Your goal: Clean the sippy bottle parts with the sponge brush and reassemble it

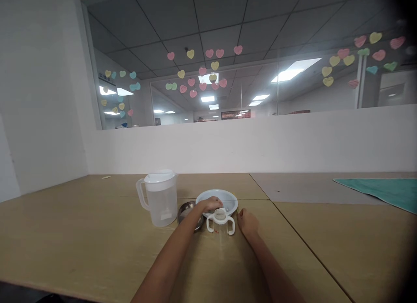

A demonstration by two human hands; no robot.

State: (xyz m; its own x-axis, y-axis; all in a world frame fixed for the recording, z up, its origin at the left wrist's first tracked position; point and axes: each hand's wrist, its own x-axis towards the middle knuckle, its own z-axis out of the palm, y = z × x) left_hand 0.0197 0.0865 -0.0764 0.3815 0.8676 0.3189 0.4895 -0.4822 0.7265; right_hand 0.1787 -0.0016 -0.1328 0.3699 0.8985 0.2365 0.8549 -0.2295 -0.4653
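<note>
My left hand (211,204) reaches over a pale plate (232,199), its fingers curled down into it. What those fingers hold, if anything, is hidden. Just in front of the plate stands a clear baby bottle (220,227) with two white handles and an uncapped neck. To the right of the bottle, my right hand (249,223) rests by the plate's edge with its fingers closed; their inner side is hidden. A few small things in the plate are too small to name.
A lidded translucent plastic jug (162,203) stands on the left. Between it and the plate sits a metal bowl (185,212), partly behind my left forearm. A green cloth (387,191) lies at the far right of the wooden table (81,242). A white wall (182,151) closes the back.
</note>
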